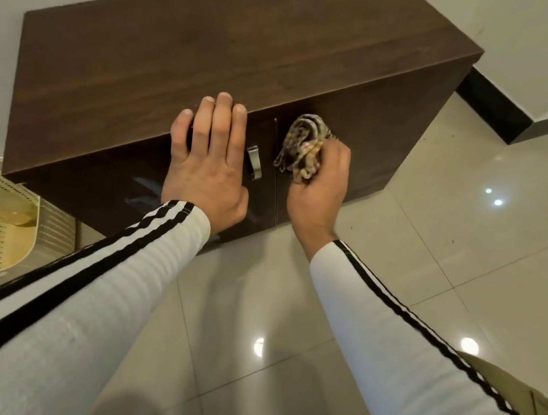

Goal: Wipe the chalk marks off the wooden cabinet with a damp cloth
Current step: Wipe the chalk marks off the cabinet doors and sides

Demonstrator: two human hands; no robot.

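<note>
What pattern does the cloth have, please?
The cloth is checked brown and cream, seen in the head view.

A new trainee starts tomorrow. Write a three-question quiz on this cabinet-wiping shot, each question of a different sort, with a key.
1. Multiple choice: which hand grips the bunched cloth? A. left B. right C. both
2. True or false: the left hand lies flat, fingers straight, over the top front edge of the cabinet.
3. Fill in: the metal handle sits between the left hand and the ____.

Key: 1. B, the right hand, which holds it against the cabinet front. 2. True. 3. cloth.
</note>
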